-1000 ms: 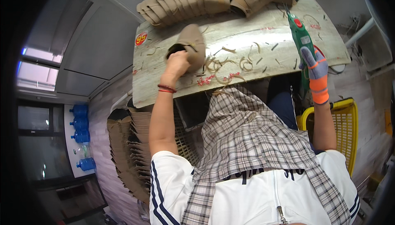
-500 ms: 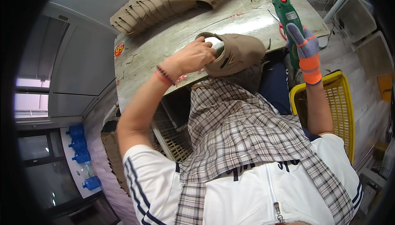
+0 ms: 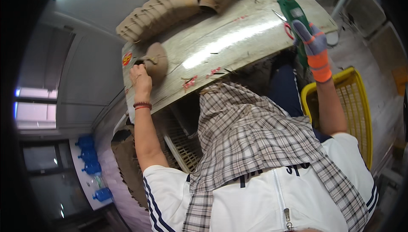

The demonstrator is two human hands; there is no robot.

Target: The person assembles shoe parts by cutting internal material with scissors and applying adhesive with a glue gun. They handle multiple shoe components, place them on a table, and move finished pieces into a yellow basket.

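Note:
At the left end of the table, a tan shoe upper [image 3: 158,62] lies with its rounded toe turned away from me. My bare left hand [image 3: 140,79] grips it by the opening; some fingertips are hidden at its edge. In my right hand [image 3: 312,45], gloved in grey and orange, is a slim green power tool [image 3: 292,9] with a red button, its far end pointing up past the table's right side. Close by that tool lies a pair of scissors [image 3: 288,30] with a red handle.
Two rows of nested tan shoe uppers [image 3: 159,14] run along the table's [image 3: 191,32] back edge. Dark scraps [image 3: 218,73] lie near the front edge. A yellow basket [image 3: 356,104] stands below my right arm, and more tan pieces [image 3: 129,170] are stacked on the left.
My left hand has carried the shoe upper from the front middle of the table to its left end. The right hand still holds the power tool in nearly the same place.

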